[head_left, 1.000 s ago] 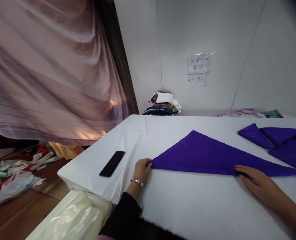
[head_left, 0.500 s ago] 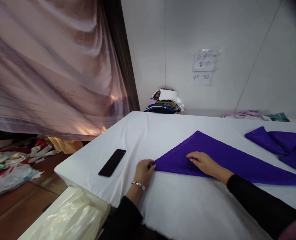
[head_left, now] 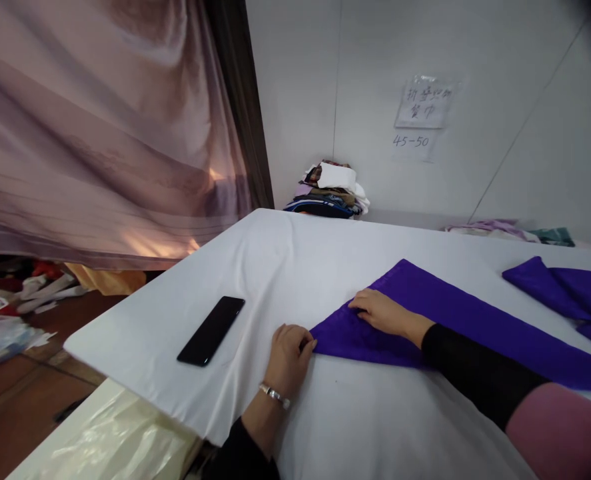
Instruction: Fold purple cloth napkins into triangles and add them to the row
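Observation:
A purple cloth napkin (head_left: 455, 313) lies folded into a long triangle on the white-covered table, its peak pointing towards the wall. At its left corner is my left hand (head_left: 290, 353), closed, thumb and fingers pinching the tip. A silver bracelet circles that wrist. My right hand (head_left: 382, 311) reaches across the napkin, fingers closed and bent down on its upper left edge. The cloth under the right palm and forearm is hidden. Left of my left hand a black phone (head_left: 212, 331) lies flat.
More purple cloth (head_left: 565, 287) lies crumpled at the right. Along the wall are a stack of folded clothes (head_left: 332, 190) and some flat fabrics (head_left: 500, 231). A pale plastic-covered surface (head_left: 120, 433) borders the table's near left edge. Bags (head_left: 5, 340) lie on the floor beneath a pink curtain (head_left: 100, 133).
My right hand has slid left across the napkin to its upper left edge. My left hand stays at the corner. The view has shifted slightly.

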A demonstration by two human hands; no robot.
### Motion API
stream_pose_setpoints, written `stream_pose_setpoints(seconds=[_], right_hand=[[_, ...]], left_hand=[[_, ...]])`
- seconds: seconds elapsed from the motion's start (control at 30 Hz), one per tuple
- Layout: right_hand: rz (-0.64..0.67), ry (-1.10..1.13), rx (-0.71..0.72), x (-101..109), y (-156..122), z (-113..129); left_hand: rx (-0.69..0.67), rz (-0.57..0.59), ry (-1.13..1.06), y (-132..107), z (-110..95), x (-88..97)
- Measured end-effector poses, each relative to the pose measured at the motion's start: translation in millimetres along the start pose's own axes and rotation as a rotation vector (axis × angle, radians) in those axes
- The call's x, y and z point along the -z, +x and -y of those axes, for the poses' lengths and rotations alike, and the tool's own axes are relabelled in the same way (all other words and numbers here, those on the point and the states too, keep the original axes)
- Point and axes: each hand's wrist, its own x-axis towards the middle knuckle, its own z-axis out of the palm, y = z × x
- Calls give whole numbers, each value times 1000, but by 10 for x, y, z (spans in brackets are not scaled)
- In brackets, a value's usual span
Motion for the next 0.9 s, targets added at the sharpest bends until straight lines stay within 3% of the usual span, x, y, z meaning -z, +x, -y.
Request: stream_pose_setpoints(seconds=[0.2, 0.4, 0.9], right_hand=[[36, -8, 31, 46, 40, -45], [6, 2, -30, 53, 113, -69], [-134, -70, -34, -165, 207, -136]], left_hand=[[13, 0, 0, -15, -17, 10], [31, 13, 45, -11, -2, -6], [29, -55, 195, 3, -24, 23]])
